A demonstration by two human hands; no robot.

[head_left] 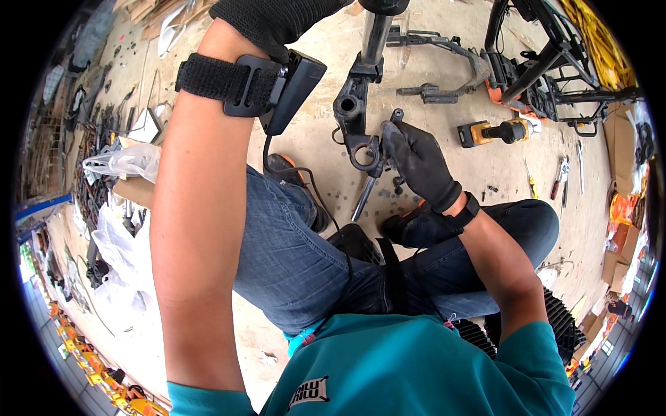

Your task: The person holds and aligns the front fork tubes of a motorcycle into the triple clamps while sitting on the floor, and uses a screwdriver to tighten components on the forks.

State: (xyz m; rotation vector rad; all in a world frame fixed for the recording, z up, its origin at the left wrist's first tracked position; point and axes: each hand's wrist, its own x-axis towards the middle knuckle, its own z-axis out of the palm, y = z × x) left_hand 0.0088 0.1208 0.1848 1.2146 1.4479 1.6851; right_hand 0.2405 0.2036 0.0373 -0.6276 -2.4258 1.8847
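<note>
A dark metal front fork assembly (356,107) stands in front of me, with a tube (375,38) rising to the top edge. Its lower part has a round clamp ring (362,155), and a short silver rod (363,199) slants down below it. My right hand (420,163), in a black glove, is closed beside the ring around a dark tool with a round end (397,114); most of that tool is hidden by the fingers. My left hand (274,21), gloved in black, reaches toward the top of the tube. Its fingertips are cut off by the upper edge.
A yellow and black cordless power tool (496,132) lies on the floor to the right, near a dark vehicle frame (534,76). Pliers with red handles (559,177) and a screwdriver (531,180) lie closer. Plastic bags (121,243) and metal parts crowd the left.
</note>
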